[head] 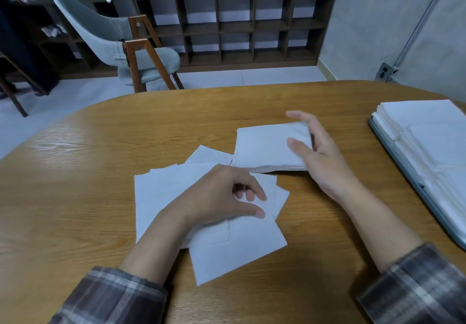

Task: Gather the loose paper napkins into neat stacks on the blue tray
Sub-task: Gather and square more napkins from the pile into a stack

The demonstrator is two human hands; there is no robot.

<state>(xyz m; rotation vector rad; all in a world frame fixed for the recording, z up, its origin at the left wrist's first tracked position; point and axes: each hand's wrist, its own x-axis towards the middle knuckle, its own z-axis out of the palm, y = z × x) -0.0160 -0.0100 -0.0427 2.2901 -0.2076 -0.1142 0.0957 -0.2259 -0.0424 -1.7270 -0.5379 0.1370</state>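
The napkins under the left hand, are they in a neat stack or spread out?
Spread out: the napkins fan at different angles under the left hand, edges unaligned.

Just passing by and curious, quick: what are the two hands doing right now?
Left hand: fingers curled over the loose napkins; a pinch cannot be told.
Right hand: grips the napkin stack.
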